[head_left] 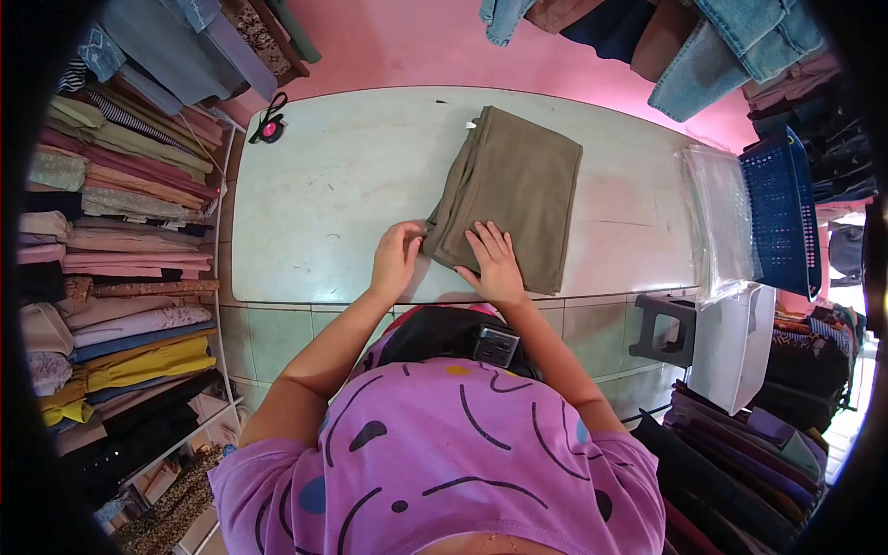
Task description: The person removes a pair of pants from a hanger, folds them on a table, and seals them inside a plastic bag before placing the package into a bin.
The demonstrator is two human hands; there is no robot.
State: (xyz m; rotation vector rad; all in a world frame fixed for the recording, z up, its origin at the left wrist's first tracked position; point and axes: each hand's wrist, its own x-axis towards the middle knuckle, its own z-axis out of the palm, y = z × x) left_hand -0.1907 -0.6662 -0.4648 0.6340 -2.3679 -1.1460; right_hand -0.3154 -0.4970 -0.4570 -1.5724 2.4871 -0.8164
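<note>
A folded olive-brown garment [518, 190] lies on the pale green table [333, 185], its long side running away from me. My left hand [398, 259] pinches the garment's near left corner at the folded edge. My right hand [495, 264] lies flat on the near end of the garment, fingers spread, pressing the cloth down. Both hands are at the table's near edge.
Scissors with a pink reel [268, 125] lie at the table's far left corner. A stack of clear plastic bags [717, 217] and a blue basket [777, 213] sit at the right. Shelves of folded cloth [120, 231] stand left; jeans [731, 46] hang behind; a stool [661, 328] stands right.
</note>
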